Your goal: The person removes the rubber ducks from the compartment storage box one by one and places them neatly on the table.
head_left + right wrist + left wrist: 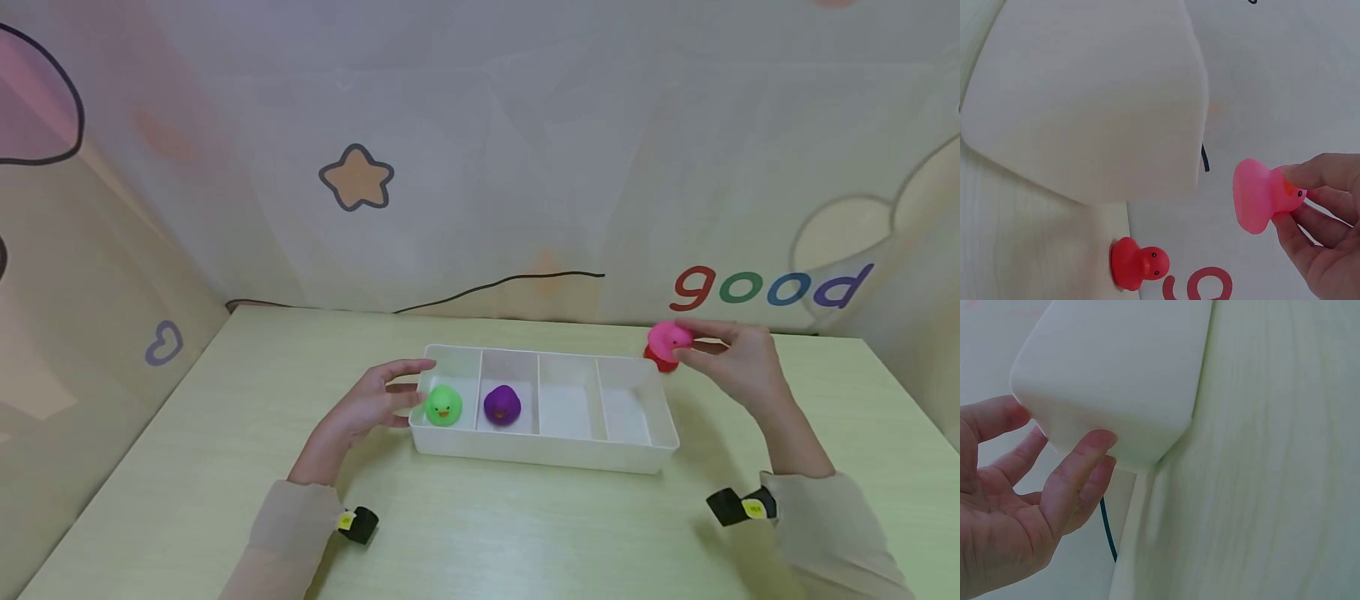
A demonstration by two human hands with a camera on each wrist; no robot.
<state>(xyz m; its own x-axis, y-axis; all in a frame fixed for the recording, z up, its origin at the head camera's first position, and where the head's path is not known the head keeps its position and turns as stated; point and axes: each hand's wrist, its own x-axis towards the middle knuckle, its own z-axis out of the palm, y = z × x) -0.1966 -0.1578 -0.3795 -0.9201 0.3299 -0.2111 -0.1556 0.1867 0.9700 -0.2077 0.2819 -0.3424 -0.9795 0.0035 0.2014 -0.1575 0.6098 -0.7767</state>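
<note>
Two ducks sorted, a pink one in hand

We hold the pink duck (667,338) pinched between thumb and fingertips of our right hand (731,360), lifted just past the far right corner of the white tray (540,454). A red duck (660,360) sits on the tabletop (225,467) right under it, beside that corner. Our left hand (367,407) lies relaxed with straight fingers against the tray's left end, steadying it and gripping nothing. Of the four compartments, the leftmost holds a green duck (444,405), the next a purple duck (502,404), and the two on the right have none. We judge the step to be carrying the pink duck over. The next move calls for bringing it left over the rim and lowering it into a free compartment, clear of the dividers.
</note>
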